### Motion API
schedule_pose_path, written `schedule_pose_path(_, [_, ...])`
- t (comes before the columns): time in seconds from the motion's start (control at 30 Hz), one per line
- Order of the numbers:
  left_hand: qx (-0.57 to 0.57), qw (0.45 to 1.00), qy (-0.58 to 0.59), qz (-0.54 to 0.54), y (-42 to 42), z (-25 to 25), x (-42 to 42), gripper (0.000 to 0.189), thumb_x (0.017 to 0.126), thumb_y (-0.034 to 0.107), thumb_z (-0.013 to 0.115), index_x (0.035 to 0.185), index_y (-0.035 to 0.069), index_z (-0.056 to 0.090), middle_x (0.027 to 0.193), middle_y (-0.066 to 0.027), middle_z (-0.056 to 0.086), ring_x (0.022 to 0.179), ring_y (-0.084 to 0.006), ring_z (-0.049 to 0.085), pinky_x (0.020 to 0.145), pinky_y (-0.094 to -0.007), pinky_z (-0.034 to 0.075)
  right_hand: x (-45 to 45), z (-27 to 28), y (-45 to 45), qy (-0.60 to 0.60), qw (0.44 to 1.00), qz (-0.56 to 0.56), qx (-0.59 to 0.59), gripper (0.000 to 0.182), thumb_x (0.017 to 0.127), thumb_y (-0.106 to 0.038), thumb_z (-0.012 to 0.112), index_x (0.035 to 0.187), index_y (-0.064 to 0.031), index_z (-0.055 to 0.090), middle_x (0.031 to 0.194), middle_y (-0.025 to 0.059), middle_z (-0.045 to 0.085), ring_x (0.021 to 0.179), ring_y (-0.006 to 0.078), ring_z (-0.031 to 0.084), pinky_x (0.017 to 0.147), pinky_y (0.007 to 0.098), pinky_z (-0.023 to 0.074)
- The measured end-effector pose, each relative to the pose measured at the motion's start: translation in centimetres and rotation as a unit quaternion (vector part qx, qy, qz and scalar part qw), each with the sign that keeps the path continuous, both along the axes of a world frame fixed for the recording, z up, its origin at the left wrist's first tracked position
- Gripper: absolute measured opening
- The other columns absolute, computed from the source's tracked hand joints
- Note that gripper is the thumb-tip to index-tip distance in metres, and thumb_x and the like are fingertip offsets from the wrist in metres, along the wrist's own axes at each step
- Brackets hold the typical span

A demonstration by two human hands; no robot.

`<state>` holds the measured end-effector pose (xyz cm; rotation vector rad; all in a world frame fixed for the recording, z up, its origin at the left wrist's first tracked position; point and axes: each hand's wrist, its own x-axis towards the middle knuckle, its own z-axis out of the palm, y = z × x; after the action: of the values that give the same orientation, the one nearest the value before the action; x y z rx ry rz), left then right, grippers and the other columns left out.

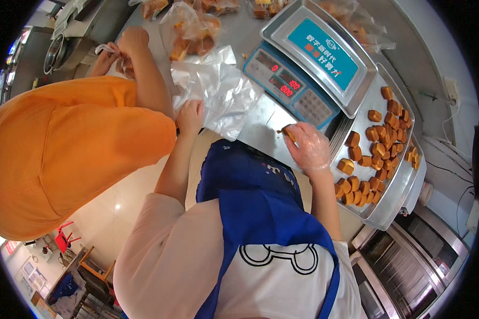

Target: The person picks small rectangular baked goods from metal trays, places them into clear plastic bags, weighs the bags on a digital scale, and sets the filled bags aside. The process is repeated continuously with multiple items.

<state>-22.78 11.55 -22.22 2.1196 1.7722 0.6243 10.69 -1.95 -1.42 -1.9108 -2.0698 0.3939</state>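
My right hand (309, 146), in a clear disposable glove, grips a small brown baked piece (289, 133) over the metal tabletop. My bare left hand (190, 116) is curled at the near left edge of a clear plastic bag (227, 97), pinching it; the fingertips are partly hidden. The bag lies flat and crinkled, apparently with others under it. Right of my gloved hand, a metal baking tray (361, 167) carries many small golden-brown loaf-shaped cakes (385, 135), crowded towards its far side.
A digital scale (287, 79) with a steel pan (323, 52) and lit red digits stands beyond my hands. Filled bags of baked goods (195, 34) line the back. At my left, a co-worker in an orange top (84, 147) handles a bag (124, 65). A glass-doored oven (403, 259) is lower right.
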Motion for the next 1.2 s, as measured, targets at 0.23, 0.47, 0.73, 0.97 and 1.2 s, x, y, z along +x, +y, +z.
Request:
schedule_pose_path(0.23, [0.107,0.977,-0.127,-0.132,-1.1,9.1,5.9,0.013,0.082,0.011,0.079,0.09,0.009,0.07,0.09,-0.0075,0.07,0.087,-0.0306,0.066,0.077,-0.0446,0.051,-7.6,-7.4,6.4,0.394,0.911,-0.121,-0.034,0.033,0.084,-0.03,0.08,0.097,-0.0011,0.072,0.092,0.0112,0.071,0.086,0.0224,0.069,0.079,0.0358,0.0552])
schedule_pose_path(0.47, [0.13,0.954,-0.255,-0.084,-4.9,5.6,6.0,0.044,0.082,0.003,0.07,0.123,0.0,0.054,0.125,-0.0196,0.059,0.117,-0.0384,0.057,0.105,-0.0463,0.043,-8.8,-11.0,11.6,0.551,0.776,-0.243,-0.19,0.02,0.085,-0.019,0.08,0.091,-0.0032,0.07,0.078,-0.0014,0.065,0.075,0.0097,0.059,0.072,0.0266,0.0494])
schedule_pose_path(0.73, [-0.015,0.998,0.03,-0.045,-3.1,3.0,6.5,0.089,0.084,0.018,0.079,0.157,0.001,0.03,0.142,-0.0221,0.05,0.142,-0.042,0.038,0.12,-0.0495,0.03,-10.0,-13.8,7.7,0.362,0.916,-0.165,-0.048,0.038,0.08,-0.019,0.084,0.11,-0.0037,0.067,0.089,0.0065,0.069,0.078,0.0197,0.065,0.078,0.0328,0.0537])
schedule_pose_path(0.97, [-0.02,0.991,-0.082,-0.1,-3.0,1.4,3.5,0.056,0.091,0.002,0.063,0.145,0.001,0.046,0.128,-0.0191,0.062,0.123,-0.0373,0.057,0.107,-0.0472,0.044,-10.3,-19.7,6.3,0.03,0.996,0.075,-0.047,0.026,0.079,-0.026,0.078,0.094,-0.005,0.073,0.087,0.0148,0.071,0.083,0.0353,0.07,0.077,0.0459,0.0573])
schedule_pose_path(1.2, [0.051,0.988,-0.002,-0.144,-1.7,1.3,2.6,0.046,0.089,0.004,0.064,0.134,0.001,0.053,0.138,-0.0175,0.058,0.129,-0.0378,0.054,0.108,-0.0491,0.043,-9.3,-14.7,7.9,0.328,0.933,-0.08,-0.122,0.019,0.089,-0.021,0.074,0.09,-0.0025,0.076,0.085,0.0154,0.076,0.08,0.0263,0.074,0.074,0.039,0.0571])
